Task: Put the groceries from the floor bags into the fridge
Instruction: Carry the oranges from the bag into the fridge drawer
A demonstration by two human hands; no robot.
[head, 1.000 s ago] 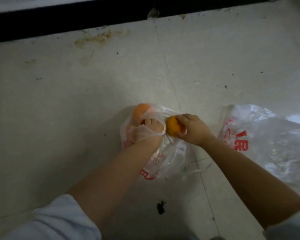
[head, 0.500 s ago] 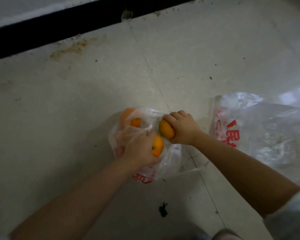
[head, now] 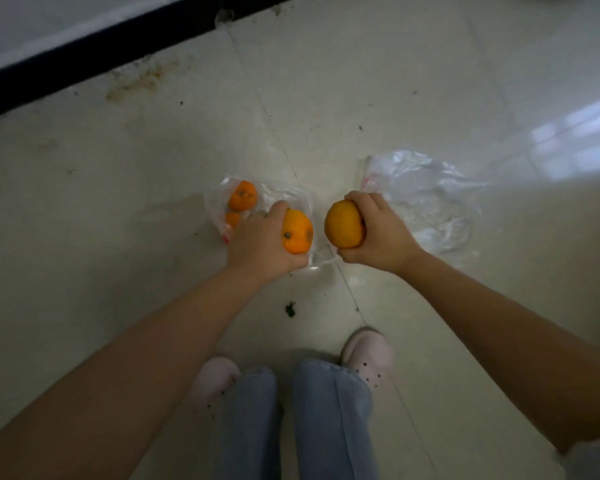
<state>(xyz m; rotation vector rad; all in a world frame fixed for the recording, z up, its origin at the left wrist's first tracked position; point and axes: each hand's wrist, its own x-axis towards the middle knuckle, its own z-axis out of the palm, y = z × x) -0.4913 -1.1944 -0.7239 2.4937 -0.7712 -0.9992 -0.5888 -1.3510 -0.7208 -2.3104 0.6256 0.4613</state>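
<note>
left hand [head: 260,244] grips an orange [head: 297,232], right hand [head: 378,233] grips another [head: 343,223], both above the floor | bags [head: 426,199]: limp, slippery film, we'd pinch the handles | oranges: firm, light, round; we judge a cupped palm best

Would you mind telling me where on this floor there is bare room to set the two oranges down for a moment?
Bare tile lies left of the bag with oranges, up to the black strip, and between that bag and the person's slippers. It is crowded in the middle, where the left hand, right hand and the clear bag sit close together.
</note>
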